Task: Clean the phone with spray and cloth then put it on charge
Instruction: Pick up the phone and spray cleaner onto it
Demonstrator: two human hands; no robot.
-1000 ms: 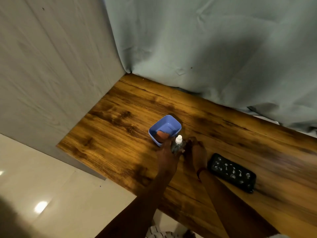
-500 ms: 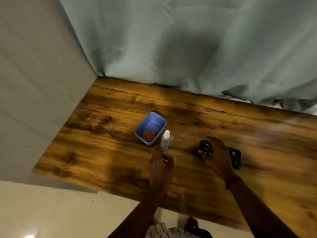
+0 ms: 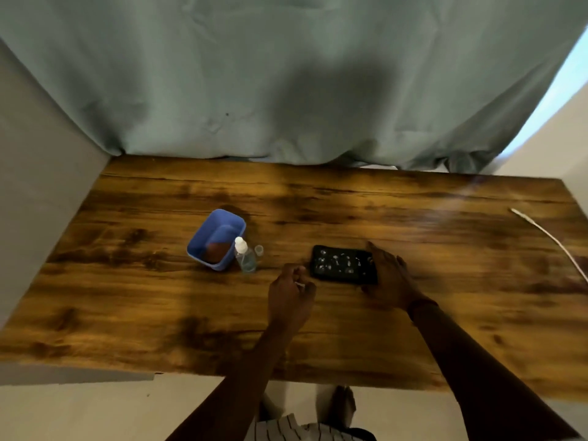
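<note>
Grey-green curtain hangs behind a dark-grained wooden counter (image 3: 318,329). On it the phone (image 3: 342,264) lies flat, droplets on its face, the right hand (image 3: 389,278) resting at its right end with fingers spread. Beside its left end, the left hand (image 3: 291,294) curls loosely, holding nothing. A spray bottle (image 3: 245,257) stands against a blue tub (image 3: 203,246); a white cable (image 3: 553,238) lies far right.

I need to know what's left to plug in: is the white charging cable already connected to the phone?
No, the white cable lies at the table's far right, well apart from the phone.
</note>
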